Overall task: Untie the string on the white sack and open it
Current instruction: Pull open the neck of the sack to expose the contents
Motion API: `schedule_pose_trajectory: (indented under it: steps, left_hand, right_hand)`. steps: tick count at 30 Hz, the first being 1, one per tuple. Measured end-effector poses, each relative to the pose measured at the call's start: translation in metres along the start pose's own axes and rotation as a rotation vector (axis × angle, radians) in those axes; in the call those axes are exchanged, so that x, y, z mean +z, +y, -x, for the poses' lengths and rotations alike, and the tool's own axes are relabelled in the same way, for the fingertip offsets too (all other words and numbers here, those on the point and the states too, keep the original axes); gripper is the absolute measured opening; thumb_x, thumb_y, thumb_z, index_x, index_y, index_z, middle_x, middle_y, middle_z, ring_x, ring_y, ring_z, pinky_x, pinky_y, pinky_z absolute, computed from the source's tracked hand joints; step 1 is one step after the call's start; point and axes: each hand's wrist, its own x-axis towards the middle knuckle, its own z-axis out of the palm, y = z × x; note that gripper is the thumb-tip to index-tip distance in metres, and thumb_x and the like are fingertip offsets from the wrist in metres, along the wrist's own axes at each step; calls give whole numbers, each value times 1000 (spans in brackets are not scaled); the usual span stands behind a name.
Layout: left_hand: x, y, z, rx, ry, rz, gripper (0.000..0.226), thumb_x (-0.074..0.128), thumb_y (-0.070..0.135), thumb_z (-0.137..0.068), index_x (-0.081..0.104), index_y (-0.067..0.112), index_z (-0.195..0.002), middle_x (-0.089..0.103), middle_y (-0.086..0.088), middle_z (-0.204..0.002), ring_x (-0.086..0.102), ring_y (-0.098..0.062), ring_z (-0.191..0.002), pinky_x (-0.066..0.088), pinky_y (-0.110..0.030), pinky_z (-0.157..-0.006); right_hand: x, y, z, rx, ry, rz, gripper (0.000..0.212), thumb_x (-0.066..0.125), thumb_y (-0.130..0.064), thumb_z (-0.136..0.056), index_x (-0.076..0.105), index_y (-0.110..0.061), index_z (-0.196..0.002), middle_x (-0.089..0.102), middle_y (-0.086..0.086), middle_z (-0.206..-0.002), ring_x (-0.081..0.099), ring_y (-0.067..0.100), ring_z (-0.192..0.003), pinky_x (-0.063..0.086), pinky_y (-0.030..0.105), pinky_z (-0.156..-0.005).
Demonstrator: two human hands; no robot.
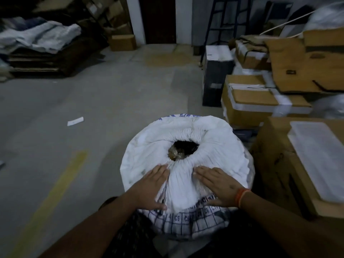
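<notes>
A big white woven sack (147, 146) with blue print stands upright on the floor right in front of me. Its top is gathered into pleats around a small round mouth (183, 150), and something dark and shiny shows inside. I cannot make out any string. My left hand (153, 185) lies flat on the near left of the gathered cloth, fingers pointing at the mouth. My right hand (216, 185), with an orange band at the wrist, lies flat on the near right. Both palms press on the fabric and a bunch of pleats rises between them.
Cardboard boxes (247, 101) are stacked close on the right, one nearest box (275, 164) touching the sack's side. A black box (214, 79) stands behind them. Bare concrete floor (83, 101) with a yellow line (55, 192) spreads to the left. Cloth piles (39, 36) lie far left.
</notes>
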Motion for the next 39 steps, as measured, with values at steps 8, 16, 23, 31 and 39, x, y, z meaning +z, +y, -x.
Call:
schedule_pose_trajectory:
  steps: [8,16,23,31,39]
  left_hand:
    - [31,42,-14,-135,-113,-168,143,71,73,-71,-14,-2,-160,-24,-25,-167,-20,-41,-157,-11,-52,-127]
    - [12,57,-13,-187,82,-48,122,73,-5,-56,9,-3,-159,15,-27,-169,21,-35,-158,35,-41,-124]
    - [17,60,4,109,-17,-189,87,93,12,-60,61,7,-141,59,-12,-149,63,-20,-133,53,-26,-102]
    - [32,109,14,169,-287,-42,65,45,4,-97,28,2,-160,25,-22,-168,37,-36,-152,34,-42,-120]
    - [31,97,19,89,-318,-147,78,57,5,-98,15,10,-164,12,-12,-174,21,-28,-159,33,-46,-122]
  right_hand:
    - [14,-1,-23,96,-60,22,78,43,-10,-87,14,-11,-159,7,7,-168,16,25,-154,35,47,-116]
    - [23,29,-20,92,-9,52,77,81,3,-54,67,-11,-128,67,8,-133,70,20,-114,56,27,-89]
    - [21,37,61,178,-441,-136,77,6,-60,-96,23,-16,-157,21,4,-166,24,17,-152,14,23,-123]
    - [2,24,86,441,-668,-211,54,32,-39,-108,17,-25,-158,12,1,-168,16,20,-153,9,27,-120]
    - [7,7,80,492,-548,-277,54,34,-40,-107,20,-27,-158,14,2,-167,17,20,-153,9,29,-122]
